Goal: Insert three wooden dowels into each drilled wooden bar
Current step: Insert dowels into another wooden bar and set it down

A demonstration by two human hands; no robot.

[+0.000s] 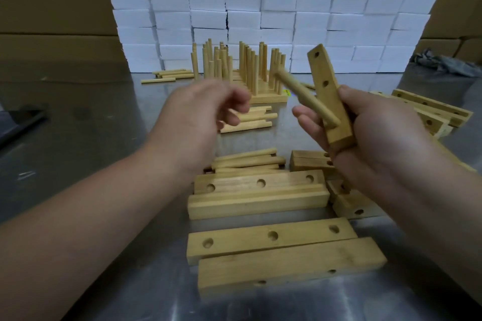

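Off to the left stand brown cardboard cartons, and in front of them the steel surface runs across the whole bench. A few loose dowels lie flat near the back. The left grip hovers above the surface, blurred, its fingers loosely curled with nothing visible in them. Just beyond its fingertips lies a small heap of dowels. Behind that are finished bars with their pegs standing upright in rows. Nearer the person, another bundle of dowels rests against a pair of empty drilled bars, and two more drilled bars lie side by side at the front.

A wall of white boxes fills the back. To the right of centre, the right grip is wrapped around the lower end of a wooden bar, held up off the surface and leaning slightly. One dowel sits in its lowest hole, jutting up and to the left; the two holes above it are bare. Further right, more drilled bars lie stacked, with a grey cloth behind them.
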